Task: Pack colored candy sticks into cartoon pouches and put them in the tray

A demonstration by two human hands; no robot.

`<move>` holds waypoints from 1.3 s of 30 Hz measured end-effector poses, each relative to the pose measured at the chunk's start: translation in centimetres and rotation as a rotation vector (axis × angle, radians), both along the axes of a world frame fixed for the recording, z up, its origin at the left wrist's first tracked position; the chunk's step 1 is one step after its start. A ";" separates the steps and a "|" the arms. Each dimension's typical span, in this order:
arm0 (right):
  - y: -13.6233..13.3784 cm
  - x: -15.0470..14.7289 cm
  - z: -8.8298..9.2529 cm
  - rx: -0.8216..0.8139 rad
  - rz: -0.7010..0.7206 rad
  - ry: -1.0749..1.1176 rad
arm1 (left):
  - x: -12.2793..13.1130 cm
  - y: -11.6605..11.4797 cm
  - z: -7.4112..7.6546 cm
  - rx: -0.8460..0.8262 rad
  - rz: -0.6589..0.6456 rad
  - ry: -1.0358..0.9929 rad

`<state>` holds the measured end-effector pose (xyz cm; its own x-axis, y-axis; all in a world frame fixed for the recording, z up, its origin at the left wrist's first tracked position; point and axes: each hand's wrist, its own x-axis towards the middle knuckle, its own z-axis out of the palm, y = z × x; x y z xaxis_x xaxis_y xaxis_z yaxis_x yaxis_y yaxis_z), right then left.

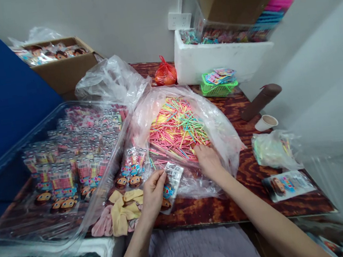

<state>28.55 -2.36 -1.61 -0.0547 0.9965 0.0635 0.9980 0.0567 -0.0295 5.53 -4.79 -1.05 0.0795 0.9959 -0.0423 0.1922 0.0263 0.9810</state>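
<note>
My left hand (pixel 153 193) pinches the upper edge of a small printed plastic packet (pixel 173 182) with a cartoon face, just above the table's front part. My right hand (pixel 208 159) reaches into the near side of a large clear plastic bag (pixel 220 118). Inside that bag lies a heap of thin coloured sticks (pixel 178 129) in pink, yellow, green and blue. The right fingertips dip among the sticks, so whatever they hold is hidden. Beside my left hand are a few filled packets (pixel 132 166) and a crumpled yellow and pink cloth (pixel 127 209).
A clear plastic tub (pixel 109 178) full of filled packets stands at left. Behind are a cardboard box (pixel 64 70), a red bag (pixel 165 73), a white foam box (pixel 212 56) and a green basket (pixel 218 90). At right stand a brown bottle (pixel 260 103) and paper cup (pixel 264 123).
</note>
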 end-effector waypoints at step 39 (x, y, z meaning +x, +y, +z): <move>-3.9 -5.6 7.2 -0.282 0.008 1.885 | 1.5 -1.8 1.0 -0.079 -0.035 -0.124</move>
